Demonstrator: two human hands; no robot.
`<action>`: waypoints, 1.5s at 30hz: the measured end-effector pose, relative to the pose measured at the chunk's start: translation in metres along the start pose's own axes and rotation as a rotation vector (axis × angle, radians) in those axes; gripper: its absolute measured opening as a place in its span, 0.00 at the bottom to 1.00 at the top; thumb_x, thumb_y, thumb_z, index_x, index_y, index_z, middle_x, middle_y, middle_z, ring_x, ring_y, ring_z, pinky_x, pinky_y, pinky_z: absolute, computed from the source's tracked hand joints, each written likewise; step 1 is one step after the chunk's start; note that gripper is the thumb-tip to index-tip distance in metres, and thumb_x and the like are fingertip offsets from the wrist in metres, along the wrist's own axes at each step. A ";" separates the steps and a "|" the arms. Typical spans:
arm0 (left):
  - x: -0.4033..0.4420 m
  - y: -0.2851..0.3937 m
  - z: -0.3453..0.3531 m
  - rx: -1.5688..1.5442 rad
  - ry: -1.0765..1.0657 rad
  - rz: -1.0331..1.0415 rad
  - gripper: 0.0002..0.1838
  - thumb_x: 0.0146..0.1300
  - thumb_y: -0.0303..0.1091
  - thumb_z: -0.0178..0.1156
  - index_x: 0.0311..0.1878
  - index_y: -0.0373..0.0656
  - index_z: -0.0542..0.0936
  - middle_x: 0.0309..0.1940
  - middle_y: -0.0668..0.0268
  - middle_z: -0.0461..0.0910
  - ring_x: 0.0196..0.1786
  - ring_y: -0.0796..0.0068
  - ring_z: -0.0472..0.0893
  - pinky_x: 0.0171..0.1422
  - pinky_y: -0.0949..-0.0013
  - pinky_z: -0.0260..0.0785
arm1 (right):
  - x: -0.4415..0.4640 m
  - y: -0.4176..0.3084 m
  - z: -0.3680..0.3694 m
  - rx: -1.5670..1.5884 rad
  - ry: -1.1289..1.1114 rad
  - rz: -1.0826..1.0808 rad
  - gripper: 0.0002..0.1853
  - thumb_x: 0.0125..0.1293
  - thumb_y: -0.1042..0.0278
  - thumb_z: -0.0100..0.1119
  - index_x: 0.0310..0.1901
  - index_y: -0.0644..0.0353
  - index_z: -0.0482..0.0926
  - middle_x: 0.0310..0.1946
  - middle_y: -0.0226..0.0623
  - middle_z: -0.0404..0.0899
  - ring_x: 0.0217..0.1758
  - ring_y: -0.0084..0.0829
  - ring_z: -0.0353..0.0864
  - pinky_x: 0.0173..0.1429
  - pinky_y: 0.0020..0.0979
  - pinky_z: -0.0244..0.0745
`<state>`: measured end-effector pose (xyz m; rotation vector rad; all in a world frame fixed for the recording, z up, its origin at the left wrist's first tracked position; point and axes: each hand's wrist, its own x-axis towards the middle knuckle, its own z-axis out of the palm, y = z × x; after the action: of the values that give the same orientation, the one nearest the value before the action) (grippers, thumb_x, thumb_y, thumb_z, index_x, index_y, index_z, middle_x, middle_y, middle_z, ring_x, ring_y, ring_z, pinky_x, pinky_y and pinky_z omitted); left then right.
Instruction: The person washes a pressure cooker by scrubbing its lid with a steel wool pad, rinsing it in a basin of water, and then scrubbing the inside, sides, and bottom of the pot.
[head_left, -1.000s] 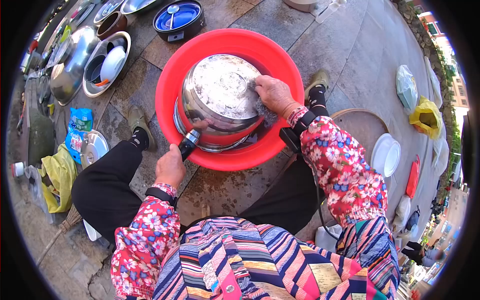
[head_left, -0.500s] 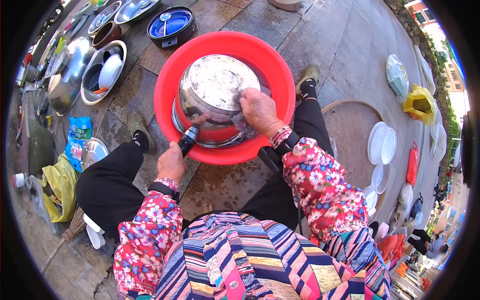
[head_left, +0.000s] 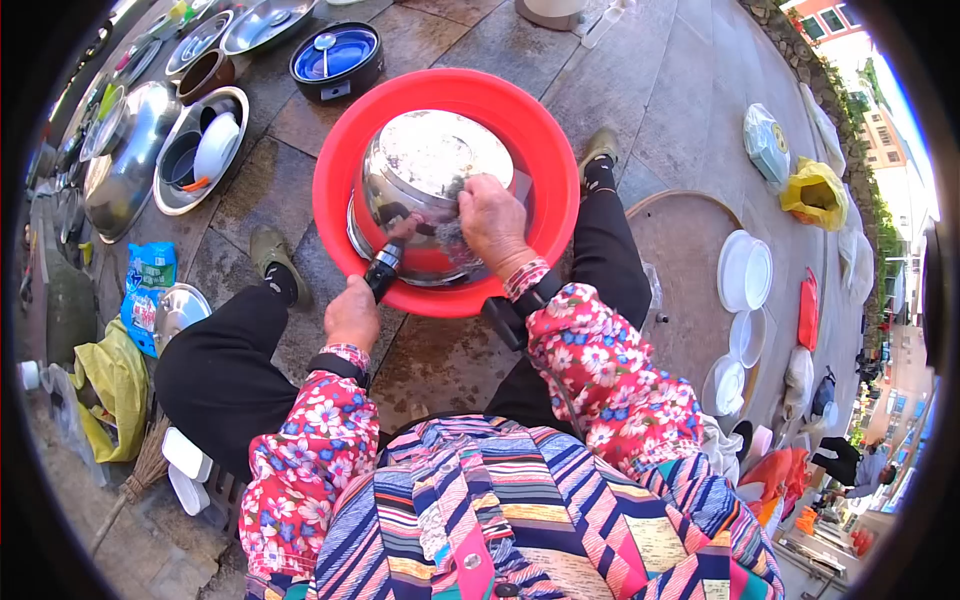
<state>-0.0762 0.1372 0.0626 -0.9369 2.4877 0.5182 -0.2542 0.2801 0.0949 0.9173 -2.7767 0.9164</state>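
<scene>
A stainless steel pot sits tilted, bottom up, inside a red plastic basin between my feet. My left hand is wrapped round the pot's black handle at the basin's near rim. Fingers curled, my right hand presses against the pot's right side near the edge of its base. Whatever may be under those fingers is hidden. The pot's base is mottled with whitish and dark marks, and its shiny wall reflects my hand and the red basin.
A dark pot with a blue inside and spoon stands beyond the basin. Left of it are metal bowls and a large steel lid. White plastic containers lie on a round board at right. A straw broom lies lower left.
My right hand has shifted slightly up and left along the pot's side. My left hand keeps its hold on the handle. The view has moved a little.
</scene>
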 end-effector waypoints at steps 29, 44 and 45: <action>0.001 -0.015 0.016 -0.142 0.130 0.077 0.10 0.57 0.27 0.57 0.41 0.35 0.71 0.29 0.51 0.82 0.36 0.53 0.84 0.40 0.56 0.77 | 0.085 -0.039 0.035 -0.096 -0.344 -0.714 0.25 0.59 0.51 0.57 0.55 0.55 0.73 0.56 0.45 0.68 0.58 0.49 0.68 0.59 0.47 0.66; 0.010 -0.012 0.022 -0.059 0.120 0.007 0.14 0.55 0.30 0.62 0.43 0.37 0.72 0.33 0.54 0.83 0.38 0.57 0.85 0.42 0.60 0.78 | 0.174 -0.016 0.076 -0.360 -0.638 -1.214 0.12 0.62 0.62 0.50 0.44 0.49 0.80 0.56 0.29 0.73 0.63 0.39 0.67 0.54 0.44 0.75; 0.010 -0.014 0.019 -0.074 0.118 0.021 0.15 0.55 0.30 0.62 0.44 0.37 0.72 0.33 0.54 0.83 0.38 0.57 0.85 0.42 0.60 0.78 | 0.183 -0.015 0.081 -0.348 -0.702 -1.158 0.12 0.63 0.63 0.50 0.45 0.49 0.79 0.56 0.29 0.74 0.63 0.39 0.68 0.53 0.44 0.76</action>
<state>-0.0686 0.1309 0.0388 -0.9979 2.6013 0.5815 -0.3865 0.1300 0.0817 2.6134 -1.9356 -0.1088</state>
